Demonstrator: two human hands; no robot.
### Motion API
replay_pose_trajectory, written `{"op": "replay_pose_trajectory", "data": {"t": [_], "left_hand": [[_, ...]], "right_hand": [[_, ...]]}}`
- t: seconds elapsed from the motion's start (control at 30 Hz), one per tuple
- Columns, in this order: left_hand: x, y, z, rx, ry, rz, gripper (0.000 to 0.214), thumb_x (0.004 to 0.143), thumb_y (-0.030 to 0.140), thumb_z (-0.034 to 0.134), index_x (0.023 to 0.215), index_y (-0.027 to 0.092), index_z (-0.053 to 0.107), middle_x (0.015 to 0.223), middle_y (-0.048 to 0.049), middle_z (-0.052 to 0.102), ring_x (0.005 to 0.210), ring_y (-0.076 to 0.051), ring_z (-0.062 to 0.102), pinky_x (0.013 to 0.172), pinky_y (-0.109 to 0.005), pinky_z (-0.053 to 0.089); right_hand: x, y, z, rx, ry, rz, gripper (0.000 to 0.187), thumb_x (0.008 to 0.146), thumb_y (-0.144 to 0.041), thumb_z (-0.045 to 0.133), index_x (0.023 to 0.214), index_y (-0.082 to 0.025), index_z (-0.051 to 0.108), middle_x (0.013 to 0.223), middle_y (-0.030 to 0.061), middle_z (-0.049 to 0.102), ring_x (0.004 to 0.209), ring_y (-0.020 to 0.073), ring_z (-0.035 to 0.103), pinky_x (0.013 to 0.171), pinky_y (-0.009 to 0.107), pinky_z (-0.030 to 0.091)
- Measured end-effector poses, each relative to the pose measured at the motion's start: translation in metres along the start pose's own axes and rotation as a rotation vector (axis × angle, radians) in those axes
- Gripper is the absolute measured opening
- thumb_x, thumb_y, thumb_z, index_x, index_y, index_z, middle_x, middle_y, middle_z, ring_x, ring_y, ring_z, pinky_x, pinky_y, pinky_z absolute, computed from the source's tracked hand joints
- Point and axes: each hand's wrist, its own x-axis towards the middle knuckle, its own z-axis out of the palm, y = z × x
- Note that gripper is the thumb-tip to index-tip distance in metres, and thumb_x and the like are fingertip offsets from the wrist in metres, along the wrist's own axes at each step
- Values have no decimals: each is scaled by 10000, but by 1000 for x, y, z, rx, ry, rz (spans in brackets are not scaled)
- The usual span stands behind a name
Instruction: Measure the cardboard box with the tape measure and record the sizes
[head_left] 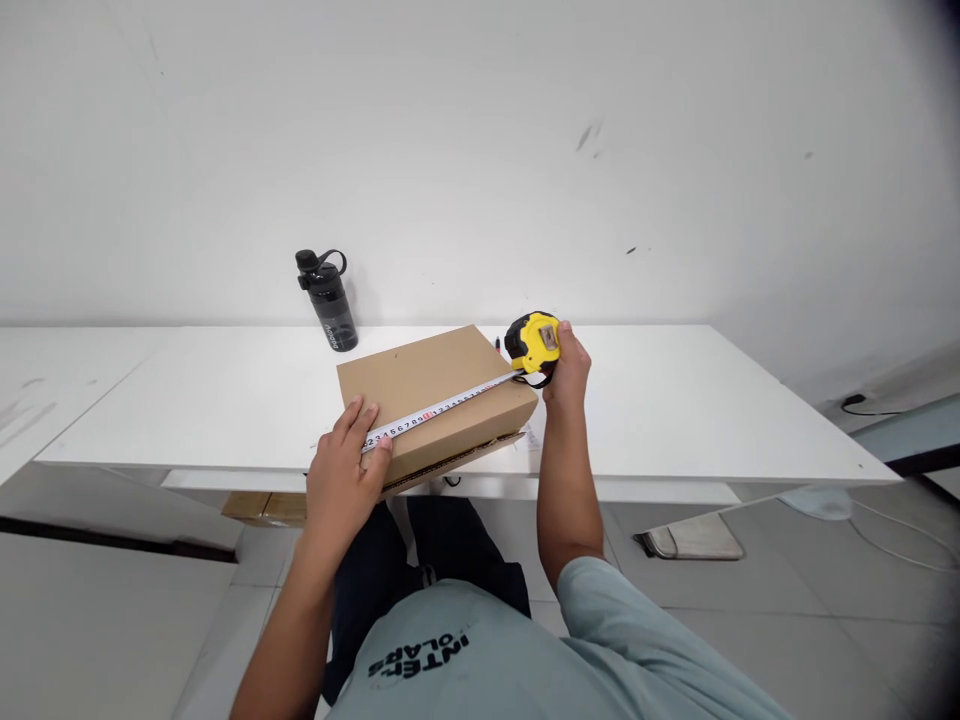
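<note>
A brown cardboard box (427,385) lies flat on the white table (675,400), near its front edge. A white tape blade (442,407) is stretched along the box's near side. My left hand (341,470) pinches the blade's free end against the box's left corner, thumb on top. At the box's right corner, my right hand (568,365) grips the yellow tape measure case (534,342), fingers closed around it.
A dark water bottle (330,300) stands at the back of the table by the white wall. A red pen tip (497,345) peeks from behind the box. Under the table lie a small cardboard box (262,507) and a grey pad (694,540); a cable runs at far right.
</note>
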Motion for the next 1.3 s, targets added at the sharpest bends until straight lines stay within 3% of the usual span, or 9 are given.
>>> {"op": "replay_pose_trajectory", "data": {"t": [0.07, 0.2, 0.43, 0.57, 0.83, 1.03, 1.17, 1.3], "left_hand": [[0, 0, 0, 3, 1, 1, 557, 1017, 508, 471, 1455, 228, 671, 1651, -60, 518, 1456, -390, 546, 1211, -632, 456], [0, -1, 1, 7, 8, 7, 554, 1021, 498, 466, 1457, 222, 669, 1651, -64, 517, 1456, -387, 548, 1212, -631, 456], [1, -1, 1, 9, 12, 19, 538, 1021, 475, 471, 1444, 213, 675, 1641, -81, 528, 1444, -392, 560, 1198, -643, 464], [1, -1, 2, 12, 10, 14, 527, 1022, 473, 467, 1439, 231, 679, 1648, -66, 521, 1443, -383, 560, 1197, -619, 465], [1, -3, 5, -33, 43, 49, 509, 1019, 484, 476, 1417, 248, 689, 1626, -87, 547, 1455, -380, 554, 1207, -606, 445], [-1, -4, 5, -41, 48, 57, 506, 1016, 467, 488, 1419, 224, 674, 1622, -110, 548, 1472, -377, 540, 1208, -612, 445], [-5, -7, 1, -66, 30, 49, 522, 1024, 438, 488, 1476, 201, 600, 1646, -129, 515, 1512, -356, 503, 1230, -608, 424], [-6, -9, -2, -95, 7, 37, 541, 1032, 416, 474, 1508, 169, 543, 1663, -149, 487, 1546, -339, 461, 1256, -599, 394]], "right_hand": [[1, -3, 0, -63, 2, 24, 587, 671, -732, 811, 793, -186, 630, 699, -34, 561, 587, 83, 477, 455, 210, 345], [3, -8, 1, -121, 8, 58, 503, 693, -656, 806, 827, -194, 661, 809, -1, 658, 723, 132, 594, 553, 240, 486], [10, -8, 10, -91, 15, 13, 274, 698, -390, 761, 862, -173, 725, 804, -4, 682, 768, 135, 614, 688, 264, 521], [12, -6, 10, -87, 15, 12, 282, 708, -402, 747, 876, -177, 720, 812, 3, 691, 761, 142, 613, 677, 274, 525], [10, -3, 8, -82, 19, 26, 351, 693, -486, 758, 885, -195, 714, 757, -11, 640, 647, 127, 534, 487, 247, 414], [8, -7, 11, -39, 3, -18, 377, 697, -509, 742, 905, -199, 690, 832, 0, 673, 756, 147, 625, 607, 275, 539], [3, -17, 14, -19, -82, -44, 420, 702, -530, 775, 942, -197, 688, 886, 12, 679, 774, 146, 633, 603, 264, 533], [-6, -26, 19, -136, -123, -23, 449, 718, -490, 804, 1048, -197, 723, 969, 28, 692, 817, 144, 635, 612, 247, 522]]}}
